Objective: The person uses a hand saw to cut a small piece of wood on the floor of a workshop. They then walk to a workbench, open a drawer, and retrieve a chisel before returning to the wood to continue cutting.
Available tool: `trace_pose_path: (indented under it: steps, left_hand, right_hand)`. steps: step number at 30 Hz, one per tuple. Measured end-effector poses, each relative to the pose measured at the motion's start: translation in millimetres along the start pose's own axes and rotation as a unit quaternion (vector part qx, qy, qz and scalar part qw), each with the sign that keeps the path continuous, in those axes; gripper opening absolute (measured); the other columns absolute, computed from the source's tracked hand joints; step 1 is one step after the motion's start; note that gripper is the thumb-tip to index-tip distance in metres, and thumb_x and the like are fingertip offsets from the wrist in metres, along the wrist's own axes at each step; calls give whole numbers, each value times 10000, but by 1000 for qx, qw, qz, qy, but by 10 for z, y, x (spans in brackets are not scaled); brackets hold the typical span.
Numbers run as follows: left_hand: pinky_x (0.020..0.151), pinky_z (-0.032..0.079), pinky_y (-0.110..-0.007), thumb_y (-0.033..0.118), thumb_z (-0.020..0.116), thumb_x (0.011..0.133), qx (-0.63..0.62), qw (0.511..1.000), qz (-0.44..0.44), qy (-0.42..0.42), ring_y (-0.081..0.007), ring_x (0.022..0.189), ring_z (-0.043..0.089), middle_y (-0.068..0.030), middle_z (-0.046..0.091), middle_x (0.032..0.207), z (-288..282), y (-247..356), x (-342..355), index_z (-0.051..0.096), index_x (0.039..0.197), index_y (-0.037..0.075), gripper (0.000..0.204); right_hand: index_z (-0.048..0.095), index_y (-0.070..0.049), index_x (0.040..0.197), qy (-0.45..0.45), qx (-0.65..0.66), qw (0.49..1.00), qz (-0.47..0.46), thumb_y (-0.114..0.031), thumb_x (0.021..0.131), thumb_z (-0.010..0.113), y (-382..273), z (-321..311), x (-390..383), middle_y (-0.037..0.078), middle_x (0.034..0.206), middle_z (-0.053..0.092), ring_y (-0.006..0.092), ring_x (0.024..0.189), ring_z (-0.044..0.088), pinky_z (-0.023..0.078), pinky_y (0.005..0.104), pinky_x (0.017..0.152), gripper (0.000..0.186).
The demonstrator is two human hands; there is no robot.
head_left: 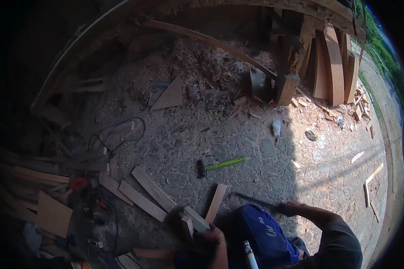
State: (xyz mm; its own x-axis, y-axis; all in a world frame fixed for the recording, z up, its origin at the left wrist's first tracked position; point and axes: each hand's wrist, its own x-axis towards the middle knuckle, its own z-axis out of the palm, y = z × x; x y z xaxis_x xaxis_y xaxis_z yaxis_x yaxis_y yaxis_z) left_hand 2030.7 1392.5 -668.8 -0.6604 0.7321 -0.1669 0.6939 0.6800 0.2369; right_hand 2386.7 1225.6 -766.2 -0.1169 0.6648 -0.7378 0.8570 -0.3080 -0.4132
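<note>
My left hand (213,236) is closed around the end of a short wooden block (196,219), low in the middle of the view. A second small wood piece (187,226) sits against that block; I cannot tell if it is joined to it. My right hand (292,208) grips a dark, slim bar (256,199) with a bent far end, which reaches left above my blue-clad leg (265,228). Just beyond the block, a narrow board (216,202) lies on the floor. Farther off lies a hammer (224,163) with a bright green handle and dark head.
Several boards (152,188) lie left of the block. A red and black power tool (81,184) and a dark cord (141,130) are farther left. Shavings, scraps and a wooden post (288,89) stand at the back. Planks (334,67) lean at the right.
</note>
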Motion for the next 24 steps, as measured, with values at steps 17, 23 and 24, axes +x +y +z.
trace_pose_path:
  steps: [17,23,24]
  left_hand:
    - [929,485,-492,325,805,644,82,990,102,42,-448,1007,599,-250,591,1045,349,-489,75,557,1087,-39,625]
    - [921,486,-515,293,797,696,38,994,98,-30,-462,1051,591,-278,539,1129,185,-358,125,403,1236,-114,783]
    - [918,487,-518,284,794,701,15,991,133,-2,-464,1056,591,-281,535,1137,151,-302,106,398,1242,-114,780]
  right_hand:
    - [582,-59,825,228,206,951,-28,-391,955,636,-492,-1006,-186,33,597,490,159,504,505,395,353,470,361]
    - [549,-80,1137,235,593,770,22,-402,1030,514,-1562,-1691,930,-28,629,445,80,460,416,308,261,387,341]
    - [511,-112,1200,216,656,722,33,-387,1035,508,-1588,-1722,1203,-24,631,438,86,436,412,293,264,351,320]
